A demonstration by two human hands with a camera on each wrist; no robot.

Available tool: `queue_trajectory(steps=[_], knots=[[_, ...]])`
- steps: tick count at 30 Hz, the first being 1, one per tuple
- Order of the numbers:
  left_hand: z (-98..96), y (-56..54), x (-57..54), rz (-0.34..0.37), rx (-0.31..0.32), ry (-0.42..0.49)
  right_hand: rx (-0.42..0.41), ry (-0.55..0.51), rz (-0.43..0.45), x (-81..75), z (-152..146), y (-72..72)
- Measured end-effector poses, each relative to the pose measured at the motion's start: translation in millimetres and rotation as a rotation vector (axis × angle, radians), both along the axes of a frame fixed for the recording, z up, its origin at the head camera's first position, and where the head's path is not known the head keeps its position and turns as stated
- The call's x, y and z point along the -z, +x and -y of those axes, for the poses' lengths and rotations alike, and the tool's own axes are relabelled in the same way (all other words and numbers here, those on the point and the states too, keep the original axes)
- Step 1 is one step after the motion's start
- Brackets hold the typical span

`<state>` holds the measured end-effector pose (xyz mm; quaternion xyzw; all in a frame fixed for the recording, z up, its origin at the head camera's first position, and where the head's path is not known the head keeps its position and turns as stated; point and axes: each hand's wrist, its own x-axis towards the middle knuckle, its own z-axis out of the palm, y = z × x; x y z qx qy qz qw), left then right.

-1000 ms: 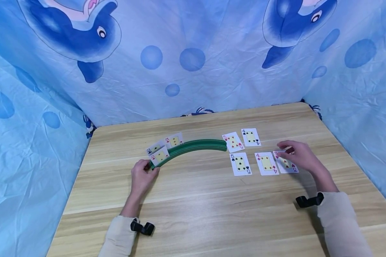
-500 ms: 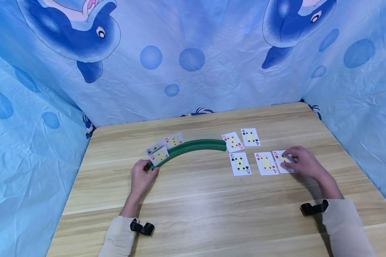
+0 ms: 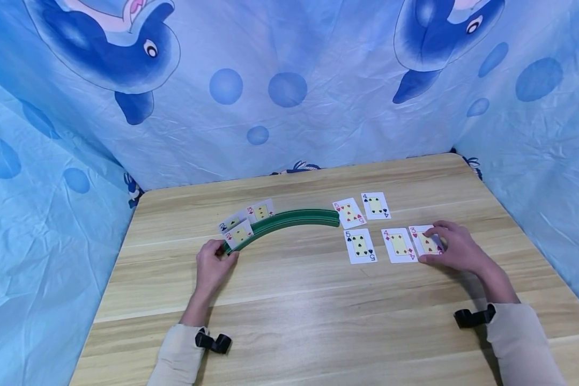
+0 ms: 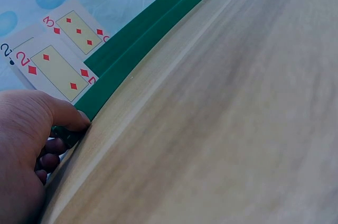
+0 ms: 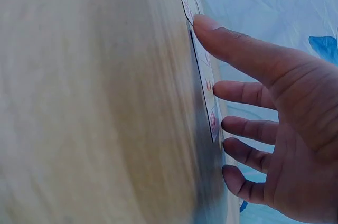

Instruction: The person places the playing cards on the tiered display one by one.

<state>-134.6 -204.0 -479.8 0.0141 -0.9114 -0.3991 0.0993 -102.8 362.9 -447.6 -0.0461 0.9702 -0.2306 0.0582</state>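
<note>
My left hand (image 3: 214, 268) pinches the left end of a curved green card holder (image 3: 299, 217) on the table. In the holder stand a two of diamonds (image 4: 55, 68) in front, a black two (image 3: 230, 221) behind it and a three of diamonds (image 4: 79, 28). Over at the right, my right hand (image 3: 458, 249) spreads above a three of hearts (image 3: 423, 241) lying face up. Its thumb (image 5: 206, 25) is at the card's near left corner, and the index fingertip overlaps its upper part. A four of diamonds (image 3: 399, 245) lies just left of that card.
A five of spades (image 3: 359, 246) lies further left. Behind it are a five of hearts (image 3: 349, 213), tight against the holder's right end, and a four of spades (image 3: 376, 206). Blue dolphin-print cloth (image 3: 289, 139) rises behind the wooden table (image 3: 309, 321).
My right hand has shifted right and come down over the three of hearts, its thumb spreading toward the card's near left corner. The left hand and holder stay put.
</note>
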Motion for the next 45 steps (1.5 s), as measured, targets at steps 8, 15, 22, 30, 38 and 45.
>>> queue_trajectory(steps=[8,15,22,30,38,45], knots=[[-0.4,-1.7,-0.3,0.003,-0.001,0.002,0.009,0.045,0.038,-1.0,1.8,-1.9],[-1.8,-2.0,-1.2,0.0,-0.001,0.007,0.006,0.073,0.048,-4.9,3.0,-6.0],[-2.4,-1.4,-1.3,-0.013,0.002,0.006,0.044,0.149,0.003,-6.5,4.3,-4.4],[-1.9,-0.7,-2.2,-0.005,-0.003,0.007,0.04,0.238,-0.101,-7.1,5.2,-2.7],[-1.5,0.3,-3.4,0.003,-0.003,0.014,0.033,0.308,-0.182,-12.6,6.5,2.7],[-0.6,1.7,-2.8,-0.008,-0.002,0.018,0.054,0.293,-0.111,-25.5,4.1,3.7]])
